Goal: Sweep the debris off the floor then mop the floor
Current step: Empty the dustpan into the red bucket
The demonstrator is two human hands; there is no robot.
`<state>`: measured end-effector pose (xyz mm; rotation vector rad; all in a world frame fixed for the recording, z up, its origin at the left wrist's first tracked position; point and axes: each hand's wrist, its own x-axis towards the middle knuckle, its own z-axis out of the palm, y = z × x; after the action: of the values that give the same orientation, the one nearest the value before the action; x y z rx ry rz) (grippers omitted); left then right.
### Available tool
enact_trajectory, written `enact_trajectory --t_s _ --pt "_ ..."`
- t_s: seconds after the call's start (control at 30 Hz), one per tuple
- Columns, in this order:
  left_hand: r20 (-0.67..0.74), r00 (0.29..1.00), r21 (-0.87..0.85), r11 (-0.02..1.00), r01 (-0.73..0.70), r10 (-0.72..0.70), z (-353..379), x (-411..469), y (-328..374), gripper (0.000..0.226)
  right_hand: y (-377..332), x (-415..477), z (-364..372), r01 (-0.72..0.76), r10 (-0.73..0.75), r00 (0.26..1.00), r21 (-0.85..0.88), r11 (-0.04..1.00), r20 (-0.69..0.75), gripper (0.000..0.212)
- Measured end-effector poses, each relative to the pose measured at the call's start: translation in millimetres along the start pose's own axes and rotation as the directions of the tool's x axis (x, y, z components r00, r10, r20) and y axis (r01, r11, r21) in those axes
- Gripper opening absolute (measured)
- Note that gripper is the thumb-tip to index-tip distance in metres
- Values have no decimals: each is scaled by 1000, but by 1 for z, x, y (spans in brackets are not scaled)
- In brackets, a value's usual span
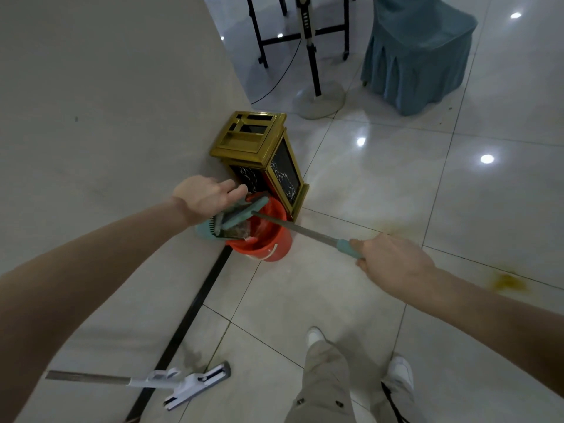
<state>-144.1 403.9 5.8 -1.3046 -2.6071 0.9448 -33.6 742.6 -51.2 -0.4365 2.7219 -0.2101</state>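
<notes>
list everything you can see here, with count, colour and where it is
dustpan: 1, teal, tipped over the bucket's rim, debris inside
bucket: 1, red, on the floor by the wall
bin: 1, gold frame with black marbled panels, against the wall behind the bucket
mop: 1, white head with metal pole, leaning at the wall, lower left
fan stand: 1, pale round base with dark pole, top centre
chair cover: 1, blue-grey, top right
table frame: 1, black, top centre
stains: 2 patches, yellow, on the tiles at right
left hand: 1, on the dustpan's top edge
right hand: 1, grip closed on the dustpan's long handle
shoes: 2, white, bottom
</notes>
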Motion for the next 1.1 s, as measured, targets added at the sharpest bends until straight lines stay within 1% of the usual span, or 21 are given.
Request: enact_trajectory --t_s 0.1,0.17,0.27,0.33,0.43,0.5,0.6,0.73,0.83,0.9,1.03,1.1 --pt "20 1000 13 1000 -16 16 -1 -2 0 61 -19 3 10 -13 13 1000 6 1000 -8 34" --pt "39 999 -4 1000 -10 10 -3 -4 2 59 -34 11 18 -16 16 1000 -30 999 -4 32" --pt "53 998 -18 1000 20 -19 -1 -5 5 54 -48 23 26 -2 3 1000 -40 999 20 35" --pt "52 998 -18 999 35 -34 2 -7 6 57 -46 26 32 -15 16 1000 -41 999 16 37" --pt "45 999 -34 999 14 -13 4 -10 6 61 -29 22 32 -27 29 999 -115 993 14 38" --pt "40 999 -12 1000 15 -14 3 -11 5 60 -18 17 26 -28 30 999 -144 989 16 38" --pt "59 998 28 999 28 -30 2 -8 3 57 -2 9 13 -61 64 998 -120 991 15 35" --pt "105 993 29 998 50 -53 -6 -5 4 44 19 -3 9 -93 94 996 -66 993 10 33" --pt "112 991 15 998 66 -67 -11 -4 5 44 26 -11 8 -103 103 995 -13 995 12 31" --pt "91 994 0 999 53 -53 -10 -5 5 44 24 -16 5 -100 100 995 8 995 1 29" --pt "31 999 -34 999 15 -13 -5 -5 2 50 8 -12 -1 -96 95 995 45 994 12 31" --pt "36 999 -39 999 11 -10 -5 -4 3 52 -6 -3 3 -87 86 996 78 993 16 31"
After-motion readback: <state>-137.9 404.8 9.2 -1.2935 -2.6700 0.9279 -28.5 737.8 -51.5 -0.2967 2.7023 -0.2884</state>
